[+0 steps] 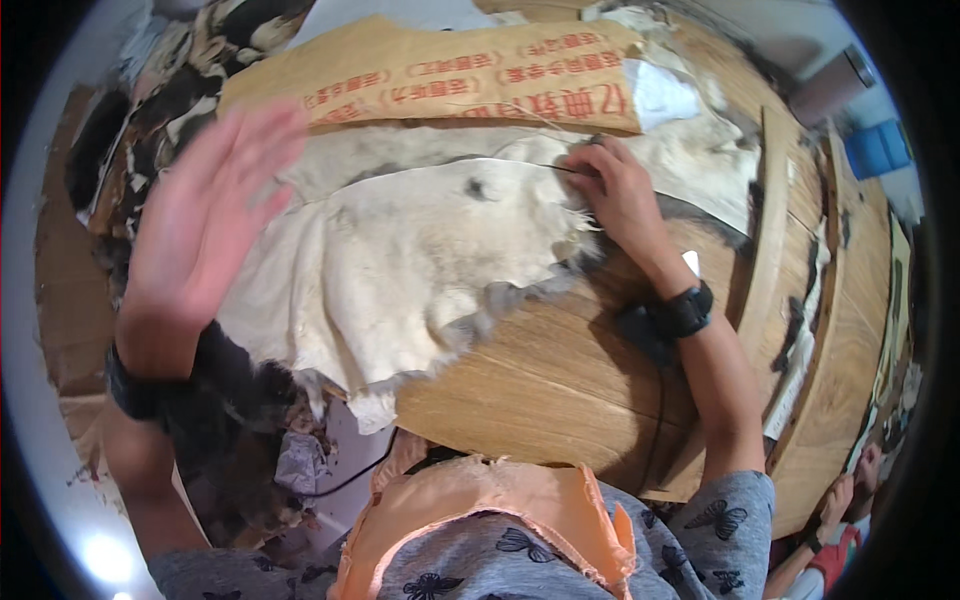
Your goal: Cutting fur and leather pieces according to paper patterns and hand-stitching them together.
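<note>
A pale cream hide with grey fur edging [400, 270] lies across the wooden table. My left hand [210, 200] is raised over its left side, open and motion-blurred, fingers extended. My right hand [610, 180] is closed at the hide's upper edge, on a small dark thing I cannot make out. Another pale piece [400, 145] lies behind the hide, partly under brown paper with red print [420, 75]. A black band is on each wrist.
Fur scraps [110, 170] pile at left. A tumbler [830, 85], blue container [878, 150] and wooden strips [755, 280] are at right. A cord runs near the table's front edge [500, 420]. Another person's hands [840, 495] show at lower right.
</note>
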The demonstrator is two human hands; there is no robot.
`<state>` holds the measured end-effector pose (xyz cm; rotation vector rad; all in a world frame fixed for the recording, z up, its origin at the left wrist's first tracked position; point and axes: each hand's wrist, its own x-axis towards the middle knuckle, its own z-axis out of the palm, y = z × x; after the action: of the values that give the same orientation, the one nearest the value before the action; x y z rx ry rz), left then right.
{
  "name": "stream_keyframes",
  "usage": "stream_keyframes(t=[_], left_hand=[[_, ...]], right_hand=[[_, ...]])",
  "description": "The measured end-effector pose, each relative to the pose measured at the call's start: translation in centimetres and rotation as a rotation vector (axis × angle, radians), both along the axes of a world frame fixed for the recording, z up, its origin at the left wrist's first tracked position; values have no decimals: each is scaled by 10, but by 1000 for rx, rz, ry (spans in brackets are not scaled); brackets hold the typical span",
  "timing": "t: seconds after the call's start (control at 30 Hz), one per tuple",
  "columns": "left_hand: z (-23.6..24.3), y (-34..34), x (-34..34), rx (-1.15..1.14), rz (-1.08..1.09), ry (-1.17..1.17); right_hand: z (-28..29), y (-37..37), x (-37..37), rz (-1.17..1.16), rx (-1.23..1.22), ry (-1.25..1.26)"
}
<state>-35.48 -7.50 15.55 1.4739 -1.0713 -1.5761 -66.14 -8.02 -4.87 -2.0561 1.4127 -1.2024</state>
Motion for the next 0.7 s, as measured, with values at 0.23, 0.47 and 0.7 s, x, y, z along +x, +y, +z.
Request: stream_keyframes(t=[0.23, 0.47, 0.7], left_hand=[[-117, -49, -133, -384, -524, -579], [-178, -41, -126, -853, -558, -682], [-182, -41, -120, -921, -547, -683]], right_hand=[[1, 4, 6, 3, 30, -83], [3, 7, 4, -29, 34, -59], [18, 6, -14, -183, 135, -165]])
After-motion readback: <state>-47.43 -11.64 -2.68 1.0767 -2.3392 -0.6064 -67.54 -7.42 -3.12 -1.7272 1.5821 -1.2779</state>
